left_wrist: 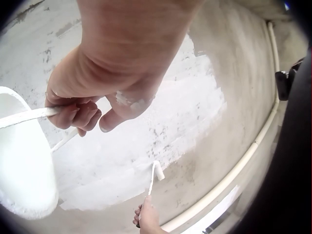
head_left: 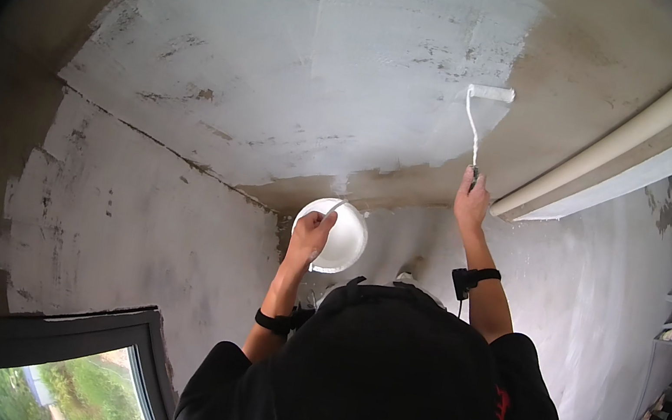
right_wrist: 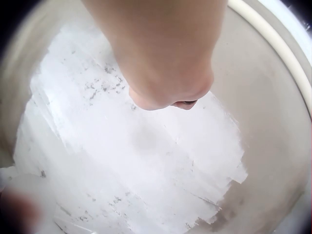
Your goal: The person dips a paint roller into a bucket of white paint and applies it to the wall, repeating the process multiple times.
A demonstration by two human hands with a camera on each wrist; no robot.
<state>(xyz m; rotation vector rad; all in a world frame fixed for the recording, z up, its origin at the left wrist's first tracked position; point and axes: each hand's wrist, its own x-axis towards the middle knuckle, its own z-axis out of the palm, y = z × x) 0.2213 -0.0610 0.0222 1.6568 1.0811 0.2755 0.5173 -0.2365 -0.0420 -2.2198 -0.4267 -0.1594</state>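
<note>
The left hand has its fingers curled round the handle of the white bucket, which hangs beside the coated area. The right hand is closed around the grip of the paint roller; the roller head is at the edge of the white coating, beside the bare brown plaster.

The bucket hangs from 1 hand only, so it may tilt and spill if the arm becomes tired or the wrist turns while the person looks at the roller. White smears on this hand could make the thin handle slippery, if they are wet. If the roller carries too much paint or is pressed hard, drops could fall on the arms or the black cap. A wide stroke to the right may mark the beige pipe. The dark rough patches could remain visible, because a light pass may skip them.
</note>
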